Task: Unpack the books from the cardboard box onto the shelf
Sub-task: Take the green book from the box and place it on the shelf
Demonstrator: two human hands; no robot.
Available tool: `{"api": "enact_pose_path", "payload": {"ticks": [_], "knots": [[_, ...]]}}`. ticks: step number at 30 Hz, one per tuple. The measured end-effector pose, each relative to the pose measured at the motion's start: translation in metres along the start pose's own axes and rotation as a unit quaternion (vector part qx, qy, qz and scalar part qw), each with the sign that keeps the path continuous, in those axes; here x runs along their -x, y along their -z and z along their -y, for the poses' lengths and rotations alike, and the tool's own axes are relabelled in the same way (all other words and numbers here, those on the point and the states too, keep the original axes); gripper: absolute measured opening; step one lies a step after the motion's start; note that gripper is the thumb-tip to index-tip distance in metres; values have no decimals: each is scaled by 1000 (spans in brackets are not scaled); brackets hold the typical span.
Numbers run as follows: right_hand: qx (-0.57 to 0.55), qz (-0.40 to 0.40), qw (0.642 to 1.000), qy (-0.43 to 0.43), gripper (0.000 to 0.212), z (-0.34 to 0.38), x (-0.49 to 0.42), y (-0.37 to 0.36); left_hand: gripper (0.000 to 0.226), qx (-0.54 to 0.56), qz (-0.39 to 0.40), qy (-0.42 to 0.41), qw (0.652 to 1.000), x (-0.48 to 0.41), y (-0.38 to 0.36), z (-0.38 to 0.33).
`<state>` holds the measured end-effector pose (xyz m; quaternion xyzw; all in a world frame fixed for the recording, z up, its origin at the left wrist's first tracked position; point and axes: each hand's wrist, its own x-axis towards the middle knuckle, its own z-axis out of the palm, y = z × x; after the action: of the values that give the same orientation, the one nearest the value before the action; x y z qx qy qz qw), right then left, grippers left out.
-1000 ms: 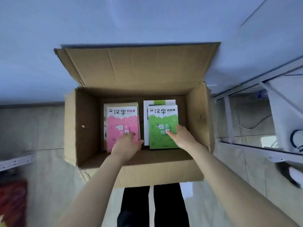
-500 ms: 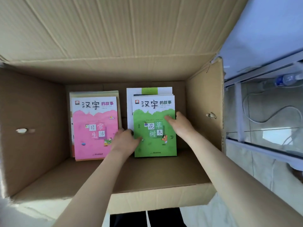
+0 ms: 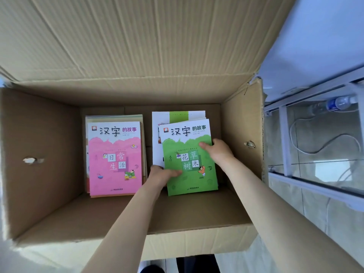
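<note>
An open cardboard box point(image 3: 49, 134) holds two stacks of books. The left stack is topped by a pink book point(image 3: 115, 158). On top of the right stack lies a green book point(image 3: 189, 164), slightly tilted over a white book point(image 3: 157, 138). My left hand point(image 3: 163, 175) grips the green book's left edge, thumb on the cover and fingers tucked under. At its right edge my right hand point(image 3: 216, 152) holds it the same way, thumb on top.
The box's rear flap point(image 3: 137, 36) stands up behind the books. To the right is a white metal shelf frame point(image 3: 283, 138) with a plastic bottle point(image 3: 334, 103) and a cable point(image 3: 325, 144) on the tiled floor below.
The view has moved in close over the box. My left hand shifted from the pink book to the green book's left edge, and the green book now sits slightly askew.
</note>
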<state>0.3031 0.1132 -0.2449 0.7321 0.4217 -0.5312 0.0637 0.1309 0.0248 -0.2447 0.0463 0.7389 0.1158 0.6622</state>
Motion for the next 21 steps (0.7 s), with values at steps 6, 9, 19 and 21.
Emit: {"api": "enact_pose_path", "payload": {"ticks": [6, 9, 19, 21], "knots": [[-19, -27, 999, -8, 50, 4, 13, 13, 51, 20, 60, 2, 998, 2, 1, 1], [-55, -31, 998, 7, 51, 6, 26, 21, 56, 57, 114, -29, 991, 16, 8, 7], [-135, 3, 973, 186, 26, 86, 210, 8, 53, 107, 132, -230, 958, 202, 137, 32], [-118, 17, 967, 226, 43, 114, 271, -11, 54, 105, 103, -268, 952, 261, 178, 52]]}}
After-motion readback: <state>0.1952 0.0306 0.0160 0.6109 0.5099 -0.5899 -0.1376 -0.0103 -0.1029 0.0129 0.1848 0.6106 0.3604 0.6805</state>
